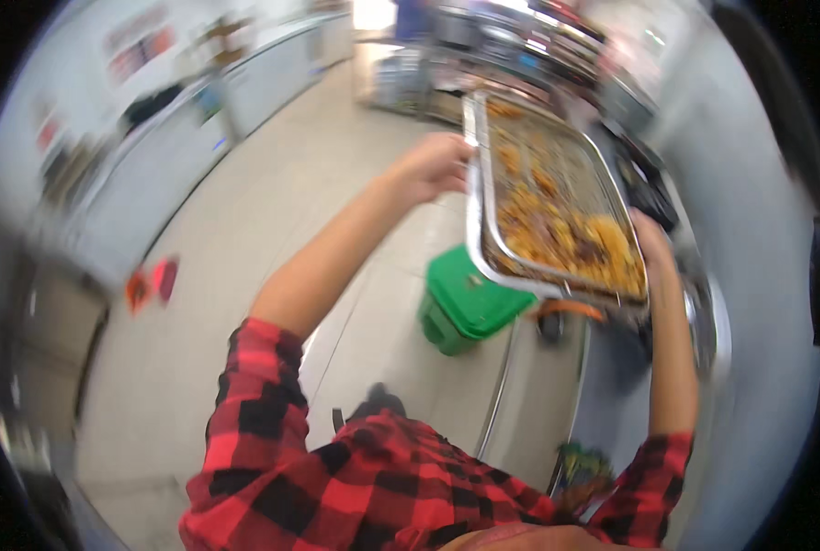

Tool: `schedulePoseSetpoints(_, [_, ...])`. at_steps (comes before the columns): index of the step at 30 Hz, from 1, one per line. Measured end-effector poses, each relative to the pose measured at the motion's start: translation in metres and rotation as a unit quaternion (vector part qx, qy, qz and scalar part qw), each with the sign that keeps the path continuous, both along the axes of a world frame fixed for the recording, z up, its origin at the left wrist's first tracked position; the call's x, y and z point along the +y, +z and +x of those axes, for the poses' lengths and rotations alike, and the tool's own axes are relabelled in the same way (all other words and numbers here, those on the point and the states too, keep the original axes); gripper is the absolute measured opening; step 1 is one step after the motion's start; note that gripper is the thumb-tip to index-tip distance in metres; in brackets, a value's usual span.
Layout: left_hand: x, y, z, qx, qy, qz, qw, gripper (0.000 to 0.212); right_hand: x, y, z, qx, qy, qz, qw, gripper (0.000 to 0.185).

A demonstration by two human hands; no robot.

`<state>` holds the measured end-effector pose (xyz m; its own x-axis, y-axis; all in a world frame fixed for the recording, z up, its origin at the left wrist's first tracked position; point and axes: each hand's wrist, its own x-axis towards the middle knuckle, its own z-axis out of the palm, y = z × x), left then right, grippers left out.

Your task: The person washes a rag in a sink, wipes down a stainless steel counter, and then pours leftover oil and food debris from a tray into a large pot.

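Both my hands hold up a rectangular metal pan [475, 213] in front of me, to the right of the picture's middle. My left hand [439, 167] grips its left rim, and my right hand [651, 241] has hold of the right side. Inside lies yellow-brown food [561, 237], heaped at the end nearer me and thinly smeared toward the far end. The pan looks tilted, with the heaped end lower. Beneath it on the floor stands a green lidded bin [461, 296], partly covered by the pan in this view.
Along the left wall run white chest-like units [155, 165]. A metal rack [499, 41] stacked with metalware stands at the back. To the right is a counter [609, 386] with a black bag [640, 179] farther along. Orange and pink items [151, 282] lie on the tiled floor [230, 262].
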<state>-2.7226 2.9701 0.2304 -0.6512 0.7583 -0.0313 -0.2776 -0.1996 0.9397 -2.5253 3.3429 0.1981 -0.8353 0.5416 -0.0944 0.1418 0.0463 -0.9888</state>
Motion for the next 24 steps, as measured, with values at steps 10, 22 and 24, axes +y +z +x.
schedulePoseSetpoints(10, [-0.051,-0.013,0.097,-0.074,0.272,-0.004,0.959,0.010,-0.024,0.028,-0.102,-0.076,0.269,0.092,0.956,0.026])
schedulePoseSetpoints(22, [0.025,-0.008,0.198,-0.116,0.484,-0.064,0.865,0.012,0.013,-0.019,-0.184,-0.093,0.490,-0.014,0.867,0.028])
schedulePoseSetpoints(24, [0.034,-0.014,0.212,-0.105,0.510,-0.054,0.852,0.014,0.007,-0.027,-0.203,-0.098,0.552,-0.026,0.828,0.030])
